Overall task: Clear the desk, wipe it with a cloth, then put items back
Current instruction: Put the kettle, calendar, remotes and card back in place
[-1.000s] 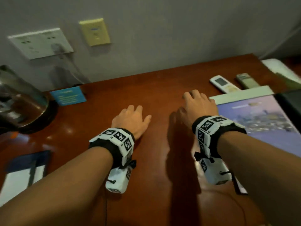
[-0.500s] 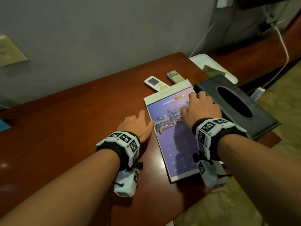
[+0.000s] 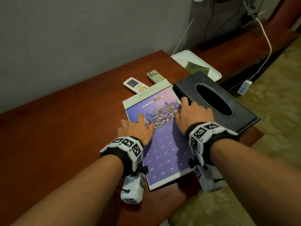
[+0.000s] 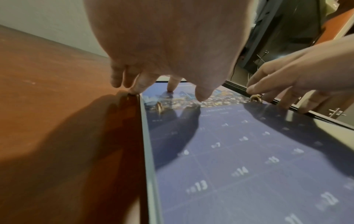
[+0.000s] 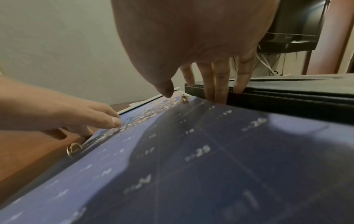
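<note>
A purple calendar (image 3: pixel 164 149) lies flat on the red-brown desk (image 3: pixel 65 128). My left hand (image 3: pixel 138 126) is at the calendar's left edge, with straight fingers touching the edge and the desk beside it. In the left wrist view its fingertips (image 4: pixel 139 89) meet that edge and the thumb hangs over the page (image 4: pixel 239 159). My right hand (image 3: pixel 193 113) is at the right edge. In the right wrist view its fingers (image 5: pixel 216 84) point down into the gap between the calendar (image 5: pixel 191 166) and a black tissue box (image 5: pixel 287 94). Neither hand holds anything.
The black tissue box (image 3: pixel 215 103) stands tight against the calendar's right side. A white remote (image 3: pixel 134 86) and a beige remote (image 3: pixel 155 76) lie behind the calendar. A white tray (image 3: pixel 184 58) holding a green cloth (image 3: pixel 197 68) stands past the desk's far right corner. Cables hang at right.
The view has swung right along the desk. Both hands have moved from bare wood to the calendar: the left to its left edge, the right to its edge by the box.
</note>
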Tool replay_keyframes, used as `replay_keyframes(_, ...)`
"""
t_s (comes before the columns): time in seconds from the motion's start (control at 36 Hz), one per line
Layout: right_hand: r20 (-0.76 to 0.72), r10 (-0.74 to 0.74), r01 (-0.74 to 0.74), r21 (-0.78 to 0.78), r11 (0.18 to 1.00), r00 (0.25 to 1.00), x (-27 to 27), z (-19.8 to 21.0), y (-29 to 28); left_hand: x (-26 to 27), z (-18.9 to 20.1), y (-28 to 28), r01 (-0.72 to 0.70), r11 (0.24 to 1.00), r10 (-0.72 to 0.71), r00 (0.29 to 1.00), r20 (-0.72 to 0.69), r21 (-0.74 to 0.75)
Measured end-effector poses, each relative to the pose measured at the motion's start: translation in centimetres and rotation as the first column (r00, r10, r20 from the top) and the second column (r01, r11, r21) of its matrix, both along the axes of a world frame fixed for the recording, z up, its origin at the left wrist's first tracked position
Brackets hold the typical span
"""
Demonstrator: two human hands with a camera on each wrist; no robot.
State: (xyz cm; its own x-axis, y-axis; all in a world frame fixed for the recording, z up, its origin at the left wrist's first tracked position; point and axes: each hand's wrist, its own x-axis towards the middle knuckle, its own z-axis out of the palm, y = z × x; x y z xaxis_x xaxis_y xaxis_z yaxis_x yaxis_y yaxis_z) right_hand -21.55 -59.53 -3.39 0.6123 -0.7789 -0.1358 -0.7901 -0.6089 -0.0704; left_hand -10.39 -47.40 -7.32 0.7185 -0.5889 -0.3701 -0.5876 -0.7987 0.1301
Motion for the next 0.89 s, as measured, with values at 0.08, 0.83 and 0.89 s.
replay_keyframes(0.08,0.011,0.018,-0.018,0.013,1.000,1.000,0.0,-0.1,-0.2,0.2,-0.1,-0.3,-0.043,0.997,0.041,0.999,-0.026,-0.056)
replay_keyframes(0.83,0.090,-0.008,-0.003,0.122,0.992,0.996,1.9,-1.4,0.7,1.8,0.7,0.1,-0.441,0.833,0.348,0.887,-0.305,-0.334)
replay_keyframes(0.89,0.097,0.006,-0.018,0.120,0.993,0.995,2.2,-1.2,1.0,1.9,1.0,0.5,-0.409,0.851,0.330,0.904,-0.270,-0.330)
